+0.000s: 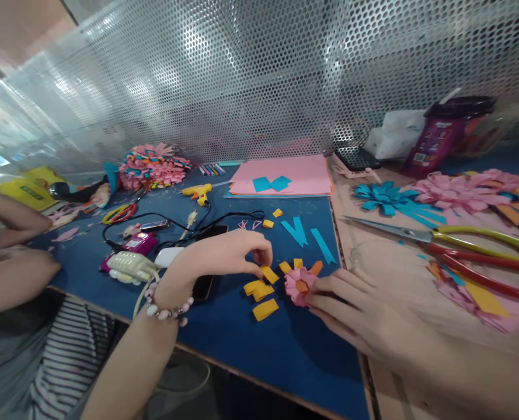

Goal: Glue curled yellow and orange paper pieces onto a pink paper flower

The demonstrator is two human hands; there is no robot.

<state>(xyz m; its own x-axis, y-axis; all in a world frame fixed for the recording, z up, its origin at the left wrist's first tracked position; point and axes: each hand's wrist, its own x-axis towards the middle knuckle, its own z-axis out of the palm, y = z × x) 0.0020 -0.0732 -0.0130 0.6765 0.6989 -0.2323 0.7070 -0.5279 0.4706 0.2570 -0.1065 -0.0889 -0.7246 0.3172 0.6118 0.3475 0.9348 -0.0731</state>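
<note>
My left hand [237, 252], with a bead bracelet on the wrist, has its thumb and fingertips closed on a yellow paper piece [268, 275]. Just below it lie several folded yellow pieces [265, 310]. To the right is a pink paper flower [296, 287] with an orange centre and yellow and orange petals behind it. My right hand [347, 306] holds the flower's right edge, its fingertips pressed against it. Blue paper strips [323, 245] lie above the flower on the blue table.
Large scissors [434, 235] lie open at right, near blue and pink flowers [454, 192]. Pink sheets [285, 172], a yellow glue gun [198, 191] and its cord are at the back. A purple cup [438, 140] stands back right. Another person's arms [14, 262] rest at left.
</note>
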